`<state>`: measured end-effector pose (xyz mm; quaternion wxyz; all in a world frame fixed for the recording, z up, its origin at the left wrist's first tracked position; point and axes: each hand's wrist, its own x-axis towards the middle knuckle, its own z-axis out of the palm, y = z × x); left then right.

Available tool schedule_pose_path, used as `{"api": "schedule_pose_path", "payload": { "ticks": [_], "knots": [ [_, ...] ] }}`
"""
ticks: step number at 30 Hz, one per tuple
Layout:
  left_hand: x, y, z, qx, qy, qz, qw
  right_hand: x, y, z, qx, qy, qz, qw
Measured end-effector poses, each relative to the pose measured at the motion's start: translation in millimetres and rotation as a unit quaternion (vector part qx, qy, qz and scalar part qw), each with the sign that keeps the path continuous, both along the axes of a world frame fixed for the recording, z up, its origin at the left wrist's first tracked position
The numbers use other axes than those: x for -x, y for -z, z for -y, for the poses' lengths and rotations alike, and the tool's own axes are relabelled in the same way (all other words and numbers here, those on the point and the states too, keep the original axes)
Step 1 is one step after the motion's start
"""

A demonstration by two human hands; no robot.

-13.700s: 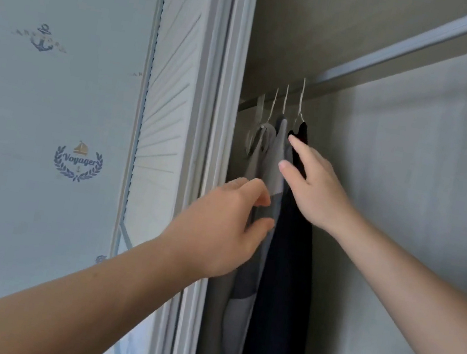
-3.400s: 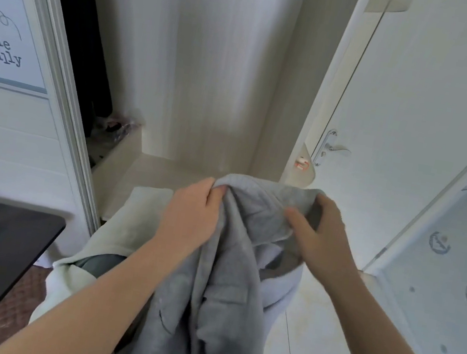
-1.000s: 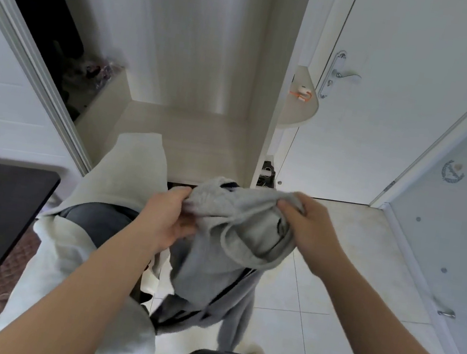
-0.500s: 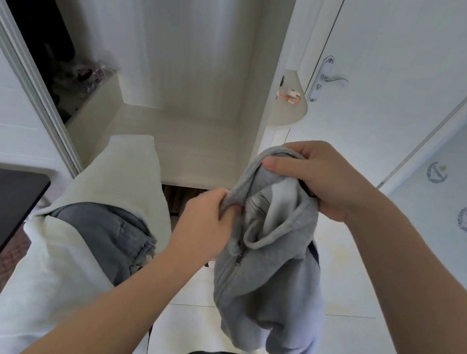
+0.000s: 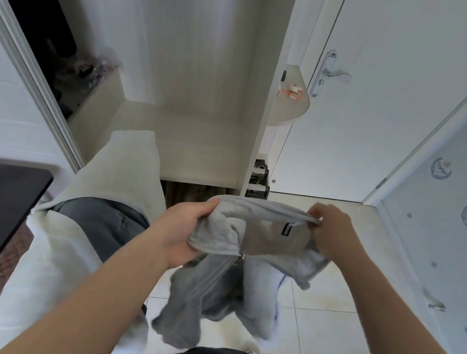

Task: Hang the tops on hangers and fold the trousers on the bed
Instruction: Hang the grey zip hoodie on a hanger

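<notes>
The grey zip top (image 5: pixel 265 237) is stretched at the centre of view between both grips, its lower part dangling toward 6 o'clock over the tiled floor (image 5: pixel 339 331). The left grip (image 5: pixel 184 230) clenches one bunched edge; the right grip (image 5: pixel 330 235) pinches the opposite edge. Dark grey trousers (image 5: pixel 103 220) lie on the white bed (image 5: pixel 54 255) at 9 o'clock, with the open wardrobe (image 5: pixel 193 94) at 12.

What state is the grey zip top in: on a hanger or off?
Off: the grey top hangs from the left hand and right hand; no hanger shows.
</notes>
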<state>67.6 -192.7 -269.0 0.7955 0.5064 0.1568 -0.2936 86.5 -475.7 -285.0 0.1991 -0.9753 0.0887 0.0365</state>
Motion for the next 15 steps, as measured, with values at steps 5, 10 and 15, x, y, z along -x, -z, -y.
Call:
{"api": "schedule_pose_path", "payload": {
  "ticks": [5, 10, 15],
  "knots": [
    [2, 18, -18, 0.077, -0.029, -0.096, 0.992, 7, 11, -3, -0.115, 0.043, -0.052, 0.991],
    [9, 22, -40, 0.101, -0.067, -0.109, 0.987, 15, -4, -17, -0.419, 0.042, -0.106, 0.901],
    [15, 28, -57, 0.051, -0.039, -0.103, 0.993, 12, -35, -42, -0.575, 0.022, -0.157, 0.803]
  ]
}}
